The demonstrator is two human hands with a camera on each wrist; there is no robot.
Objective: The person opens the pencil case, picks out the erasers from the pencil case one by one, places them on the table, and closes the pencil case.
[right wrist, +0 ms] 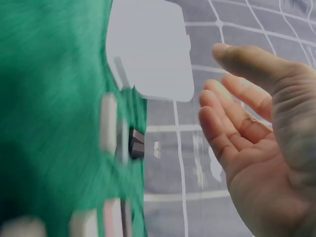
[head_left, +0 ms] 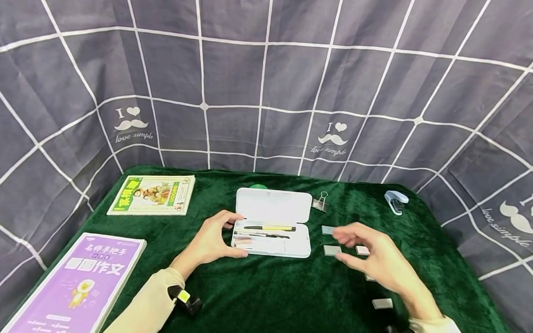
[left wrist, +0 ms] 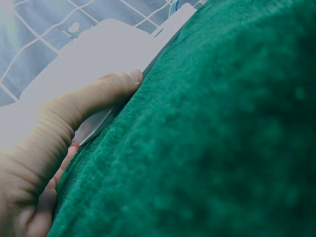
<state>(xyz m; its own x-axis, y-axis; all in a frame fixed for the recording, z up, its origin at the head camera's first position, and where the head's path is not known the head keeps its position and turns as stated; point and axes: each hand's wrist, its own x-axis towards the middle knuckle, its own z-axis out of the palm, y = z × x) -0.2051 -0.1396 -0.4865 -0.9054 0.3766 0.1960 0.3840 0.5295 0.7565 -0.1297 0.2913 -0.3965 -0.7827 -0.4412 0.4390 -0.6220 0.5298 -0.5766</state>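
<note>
while left hand grips open white pencil case at its 9 o'clock edge, right hand hovers at case's 3 o'clock, fingers apart, over erasers.

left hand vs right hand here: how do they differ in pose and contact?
The left hand grips the left end of the open white pencil case, thumb along its edge; the right hand holds nothing. The left hand rests on the green cloth, while the right hand is raised above the small erasers, fingers spread and relaxed. The right hand looks blurred; the left is sharp. Both wear a beige sleeve and a wrist camera.
</note>
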